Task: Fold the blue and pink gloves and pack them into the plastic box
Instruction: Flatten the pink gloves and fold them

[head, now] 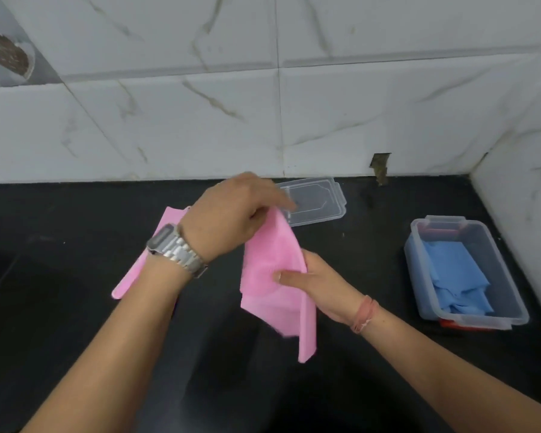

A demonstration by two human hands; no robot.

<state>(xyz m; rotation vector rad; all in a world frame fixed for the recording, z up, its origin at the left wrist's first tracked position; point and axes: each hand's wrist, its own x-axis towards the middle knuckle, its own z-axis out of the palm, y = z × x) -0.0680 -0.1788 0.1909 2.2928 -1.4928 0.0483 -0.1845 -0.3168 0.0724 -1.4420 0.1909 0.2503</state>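
Pink glove (pixel 275 276) is pinched at its top by the left hand (pixel 231 214) and gripped mid-fold by the right hand (pixel 313 282); packing into the plastic box (pixel 469 320) at three o'clock likely comes next.

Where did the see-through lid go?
The clear plastic lid lies flat on the black counter near the tiled wall, just behind the left hand and left of the clear plastic box.

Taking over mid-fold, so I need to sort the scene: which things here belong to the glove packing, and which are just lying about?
Part of the job:
- pink glove held by left hand and right hand
- second pink glove on the counter
- blue gloves in the plastic box
- clear lid

Just there:
- wristwatch
- black counter
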